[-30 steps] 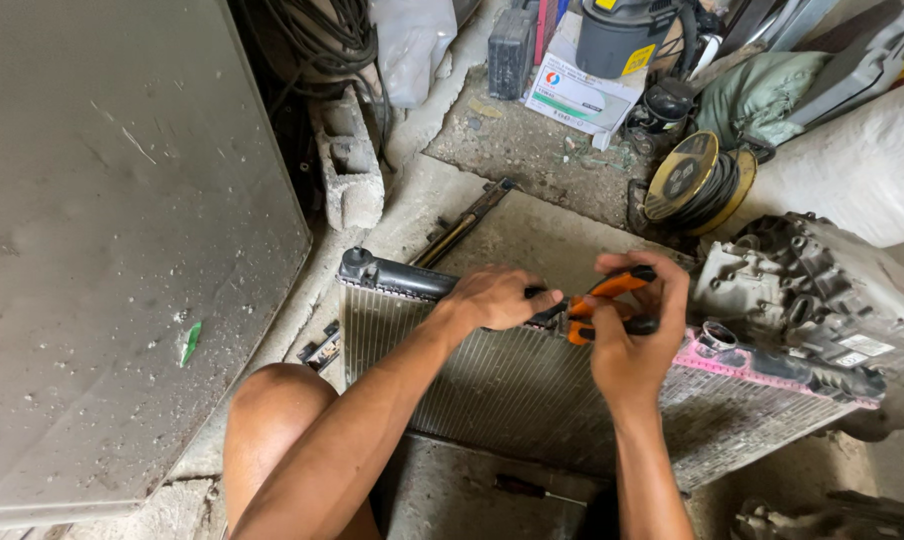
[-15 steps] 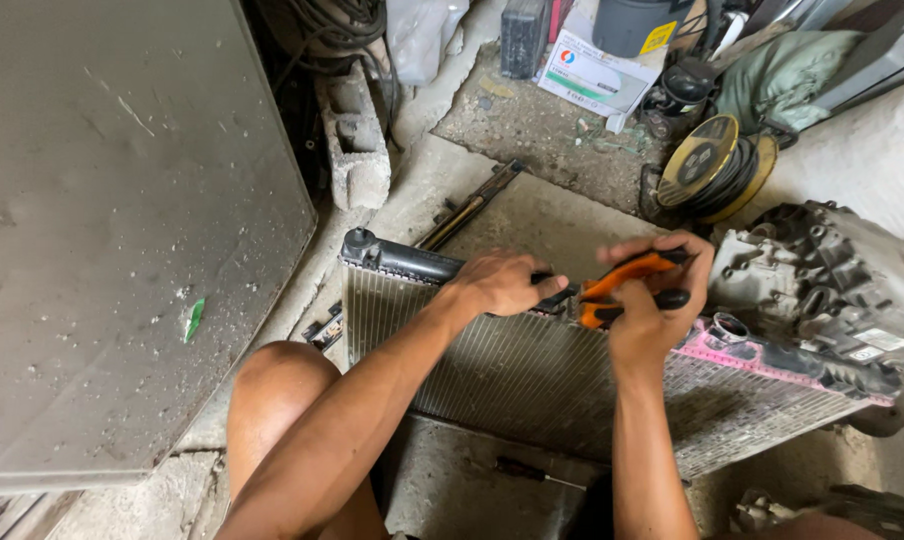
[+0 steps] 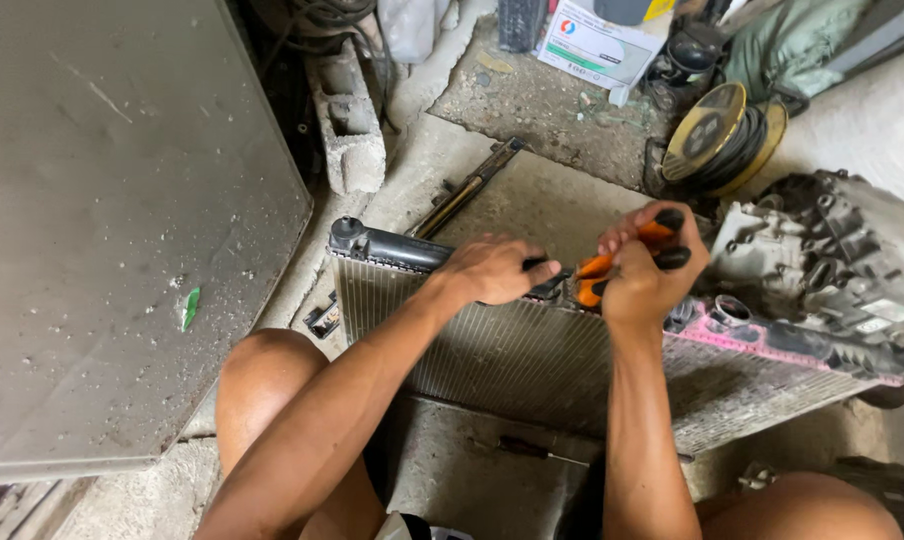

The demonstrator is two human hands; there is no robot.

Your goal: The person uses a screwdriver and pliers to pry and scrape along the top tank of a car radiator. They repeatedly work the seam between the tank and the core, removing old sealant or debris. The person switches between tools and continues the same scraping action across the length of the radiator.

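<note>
Radiator (image 3: 532, 350) across our knees, our left hand (image 3: 492, 270) pressing its black top tank (image 3: 392, 248), our right hand (image 3: 644, 280) fingers clenched round orange-handled pliers (image 3: 612, 264), concrete block (image 3: 350, 130) and wire spool (image 3: 717, 135) beyond, engine casting (image 3: 822, 255) crowding the right end.

1. Place: a rough repair workshop for vehicle parts, with work done on the floor.
2. Floor (image 3: 532, 130): bare, cracked concrete, dusty and gritty.
3. Parts: a finned radiator (image 3: 532, 350); a greasy cast engine housing (image 3: 822, 250).
4. Supplies: a wire spool (image 3: 717, 135); a concrete block (image 3: 347, 125); a cardboard box (image 3: 597, 45).
5. Tool: orange-handled pliers (image 3: 622, 260).
6. Large grey metal sheet (image 3: 112, 220), dust-specked.
</note>
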